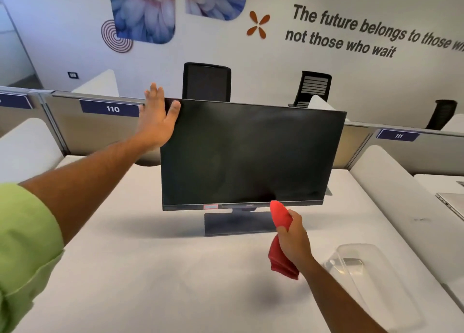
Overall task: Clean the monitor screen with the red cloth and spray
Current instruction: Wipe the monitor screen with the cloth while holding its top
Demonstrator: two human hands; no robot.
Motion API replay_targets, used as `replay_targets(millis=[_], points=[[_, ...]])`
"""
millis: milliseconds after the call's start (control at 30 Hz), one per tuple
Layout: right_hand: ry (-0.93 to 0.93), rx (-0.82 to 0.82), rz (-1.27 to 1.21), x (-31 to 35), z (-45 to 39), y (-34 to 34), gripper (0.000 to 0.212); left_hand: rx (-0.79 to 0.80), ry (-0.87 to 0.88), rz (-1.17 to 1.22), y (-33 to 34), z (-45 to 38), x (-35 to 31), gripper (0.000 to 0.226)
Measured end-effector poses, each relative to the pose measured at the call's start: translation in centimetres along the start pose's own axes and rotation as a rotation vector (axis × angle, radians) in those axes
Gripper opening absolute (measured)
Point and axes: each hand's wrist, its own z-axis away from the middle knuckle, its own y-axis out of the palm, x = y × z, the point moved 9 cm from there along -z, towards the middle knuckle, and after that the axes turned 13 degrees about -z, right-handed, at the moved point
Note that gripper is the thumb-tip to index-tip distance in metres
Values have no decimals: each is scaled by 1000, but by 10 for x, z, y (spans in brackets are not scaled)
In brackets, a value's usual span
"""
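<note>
A black monitor (251, 154) stands on its dark base (238, 223) in the middle of the white desk (150, 270). Its screen is off and shows faint smears. My left hand (157, 116) holds the monitor's top left corner, with the thumb on the front of the screen and the fingers behind the edge. My right hand (293, 239) grips the red cloth (280, 216) just below the screen's bottom edge, right of centre. One end of the cloth covers my fingertips, and the rest hangs under my wrist. No spray bottle is in view.
A clear plastic tray (364, 265) lies on the desk at the right. A closed laptop (452, 202) sits on the neighbouring desk, far right. Low grey partitions (100, 131) run behind the monitor, with black office chairs (207, 81) beyond them.
</note>
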Motion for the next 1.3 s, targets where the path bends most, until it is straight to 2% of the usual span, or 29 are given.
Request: replay_targets(millis=[33, 67, 133, 200, 300, 400, 433, 467, 533, 567, 633, 733, 800, 867, 967, 1033, 1133, 1200, 1300], points=[[-90, -27, -161, 0, 6, -6, 51, -76, 21, -34, -1, 12, -5, 75], [-104, -21, -319, -1, 11, -11, 45, -155, 55, -59, 0, 28, -13, 75], [-37, 67, -621, -9, 17, -9, 37, -261, 139, -37, 10, 70, -36, 78], [75, 175, -906, -17, 25, -6, 33, -251, 212, 70, 34, 116, -62, 79], [223, 297, -1204, -26, 46, 1, 36, 4, 176, 315, 97, 186, -92, 73], [249, 376, -1400, -23, 66, 8, 20, 419, -40, 451, 168, 255, -107, 61], [240, 410, -1428, -23, 72, 13, 23, 578, -130, 480, 189, 277, -110, 61], [243, 463, -1440, -25, 78, 18, 34, 732, -212, 536, 206, 299, -115, 62], [276, 522, -1406, -38, 88, 26, 59, 943, -324, 705, 225, 331, -130, 63], [283, 527, -1381, -46, 92, 28, 64, 980, -363, 782, 227, 340, -135, 61], [298, 550, -1311, -60, 99, 32, 58, 956, -441, 886, 228, 348, -138, 52], [327, 552, -1243, -80, 107, 30, 45, 877, -535, 896, 233, 355, -136, 38], [335, 527, -1246, -90, 108, 22, 42, 842, -574, 886, 238, 358, -134, 34], [326, 473, -1206, -102, 105, 10, 39, 850, -620, 982, 244, 361, -136, 36], [216, 413, -1095, -111, 97, -8, 29, 898, -708, 1230, 249, 369, -147, 43], [106, 377, -910, -108, 94, -19, 29, 902, -747, 1329, 251, 374, -153, 44], [-19, 243, -587, -100, 91, -37, 28, 860, -712, 1369, 252, 374, -161, 42], [-106, 242, -469, -87, 94, -41, 35, 836, -638, 1270, 251, 372, -167, 44], [-179, 333, -355, -75, 98, -33, 70, 814, -489, 1039, 251, 368, -179, 54]])
